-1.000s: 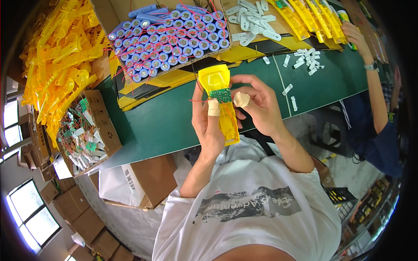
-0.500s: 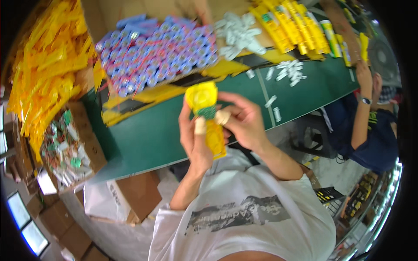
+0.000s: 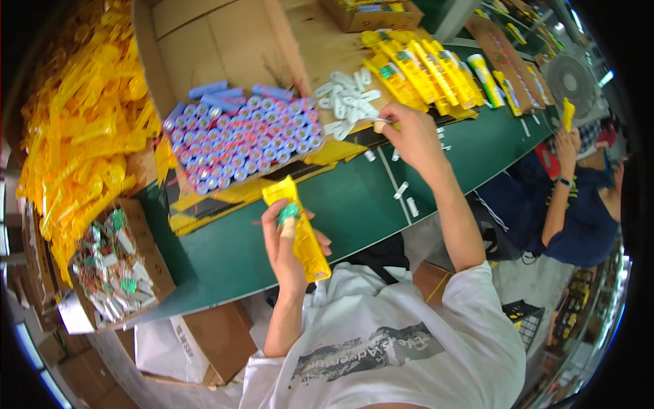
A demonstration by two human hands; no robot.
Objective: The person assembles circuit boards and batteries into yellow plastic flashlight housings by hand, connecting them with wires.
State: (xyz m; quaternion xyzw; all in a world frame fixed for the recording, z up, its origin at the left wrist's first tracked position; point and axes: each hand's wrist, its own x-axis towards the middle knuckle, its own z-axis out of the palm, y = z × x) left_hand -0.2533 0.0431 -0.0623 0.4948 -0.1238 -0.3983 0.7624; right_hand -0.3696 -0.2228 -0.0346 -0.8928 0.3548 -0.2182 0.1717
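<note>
My left hand [image 3: 285, 258] is wrapped round a long yellow plastic casing [image 3: 312, 252], tilted above the green table. A small green circuit board [image 3: 289, 210] lies in its upper part, with my thumb, taped or capped at the tip, resting against it. Stretched out to the far right, my right hand [image 3: 417, 142] has thumb and fingers pinched on a pale plastic piece at the edge of a heap of pale plastic pieces [image 3: 349, 102]. Just beyond the heap, to the right, lie several yellow casings [image 3: 436, 71] side by side, some with parts inside.
A cardboard box [image 3: 225, 48] holds rows of blue-purple cylindrical cells [image 3: 245, 140]. Yellow plastic parts [image 3: 82, 123] are piled at the left, above a box of wired circuit boards [image 3: 116, 266]. Small white pieces [image 3: 402, 191] dot the table. A co-worker [image 3: 572, 198] sits at the right.
My right hand has left the casing and moved right and away to the pale heap. The left hand keeps the casing, now lower and more to the left. The view has shifted.
</note>
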